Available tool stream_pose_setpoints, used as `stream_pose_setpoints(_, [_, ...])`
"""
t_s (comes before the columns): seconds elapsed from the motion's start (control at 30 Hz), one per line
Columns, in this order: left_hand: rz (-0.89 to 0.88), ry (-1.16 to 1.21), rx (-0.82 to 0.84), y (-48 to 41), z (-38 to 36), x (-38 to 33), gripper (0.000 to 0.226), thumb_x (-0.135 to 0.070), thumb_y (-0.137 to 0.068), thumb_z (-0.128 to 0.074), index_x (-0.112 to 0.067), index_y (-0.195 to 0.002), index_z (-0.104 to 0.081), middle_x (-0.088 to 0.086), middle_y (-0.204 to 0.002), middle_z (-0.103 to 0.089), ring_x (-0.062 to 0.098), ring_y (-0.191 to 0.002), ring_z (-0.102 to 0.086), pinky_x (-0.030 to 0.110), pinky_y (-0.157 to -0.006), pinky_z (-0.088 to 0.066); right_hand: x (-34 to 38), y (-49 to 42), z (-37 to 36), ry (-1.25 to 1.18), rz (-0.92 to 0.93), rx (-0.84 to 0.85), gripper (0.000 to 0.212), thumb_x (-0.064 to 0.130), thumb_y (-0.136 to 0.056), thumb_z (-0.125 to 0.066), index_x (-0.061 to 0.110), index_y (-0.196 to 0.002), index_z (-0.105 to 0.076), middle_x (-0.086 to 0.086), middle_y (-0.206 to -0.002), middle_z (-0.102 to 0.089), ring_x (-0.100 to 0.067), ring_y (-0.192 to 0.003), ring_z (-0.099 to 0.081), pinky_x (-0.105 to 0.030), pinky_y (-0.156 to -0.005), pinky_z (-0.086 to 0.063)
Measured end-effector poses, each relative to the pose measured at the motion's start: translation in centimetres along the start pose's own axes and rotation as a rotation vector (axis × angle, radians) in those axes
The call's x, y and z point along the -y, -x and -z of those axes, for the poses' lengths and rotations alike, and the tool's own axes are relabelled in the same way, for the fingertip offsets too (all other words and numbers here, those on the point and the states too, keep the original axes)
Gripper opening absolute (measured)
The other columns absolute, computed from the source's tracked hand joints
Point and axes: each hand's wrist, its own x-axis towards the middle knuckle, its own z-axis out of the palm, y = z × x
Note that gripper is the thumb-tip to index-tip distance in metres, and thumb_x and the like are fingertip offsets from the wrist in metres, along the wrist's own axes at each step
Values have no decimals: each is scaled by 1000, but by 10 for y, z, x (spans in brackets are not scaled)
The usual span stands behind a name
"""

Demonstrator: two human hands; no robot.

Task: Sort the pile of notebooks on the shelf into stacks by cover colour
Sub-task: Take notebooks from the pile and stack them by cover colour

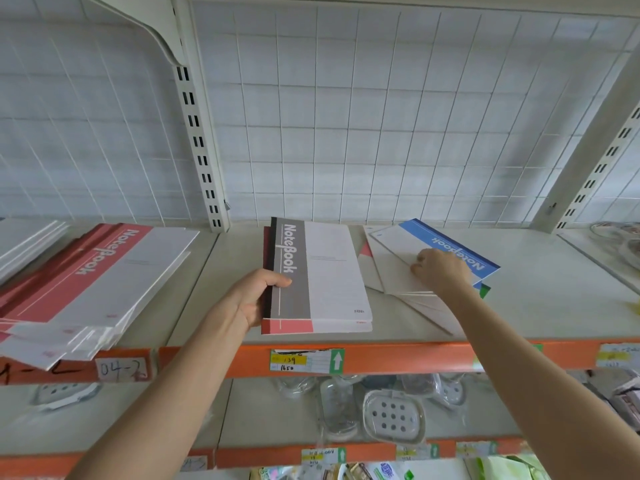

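Centre of shelf (540, 299): grey notebook (311, 271) lying on 1 red notebook (287, 326), both clasped at the spine side by left hand (254, 296), thumb curled over the grey cover, fingers hidden beneath. Right: fanned pile (415, 299) topped by blue notebook (460, 245); right hand (440, 268) upon its white area, fingers curled, pinching or merely touching not discernible. Red and green corners peeping from under the pile. Left: stack of red notebooks (86, 271) overhanging the orange shelf edge (398, 356). Below: soap dishes (393, 415). Behind: white wire grid (381, 116)
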Motion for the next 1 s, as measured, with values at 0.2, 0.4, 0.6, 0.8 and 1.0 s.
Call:
stream_pose_setpoints(0.2, [19, 23, -4, 3, -13, 0, 12, 1, -90, -47, -8, -88, -55, 10, -78, -62, 23, -68, -59, 32, -55, -48, 13, 10, -1, 305, 100, -62, 20, 5, -93, -41, 5, -111, -48, -11, -103, -62, -26, -95, -60, -27, -66, -41])
stream_pose_setpoints(0.4, [52, 35, -17, -1, -15, 2, 8, -14, -94, -51, -9, -92, -57, 11, -81, -64, 24, -72, -61, 34, -59, -46, 6, 14, 9, -8, 27, -155, 28, -3, -90, -35, -1, -115, -47, -22, -100, -60, -36, -89, -56, -31, -64, -35])
stream_pose_setpoints(0.6, [31, -56, -19, -5, -12, -3, 20, -28, -94, -53, -9, -93, -60, 11, -82, -66, 26, -72, -62, 33, -60, -46, 7, 42, 12, -322, 160, -439, 26, -4, -93, -37, -8, -109, -57, -29, -81, -62, -41, -71, -56, -31, -55, -22])
stream_pose_setpoints(0.8, [-45, -68, -46, 2, 7, -9, 23, -34, -92, -53, -13, -92, -62, 10, -80, -65, 26, -67, -61, 31, -58, -45, 5, 32, 18, -459, 69, -457, 23, -4, -92, -35, -9, -103, -55, -28, -85, -62, -41, -77, -55, -31, -57, -27])
stream_pose_setpoints(1.0, [-105, -59, -137, 7, 30, -9, 25, -35, -91, -55, -13, -99, -62, 10, -83, -69, 28, -74, -64, 32, -63, -47, 13, 25, 26, -581, 5, -492, 26, -3, -93, -31, -7, -103, -54, -21, -77, -55, -29, -67, -43, -29, -57, -26])
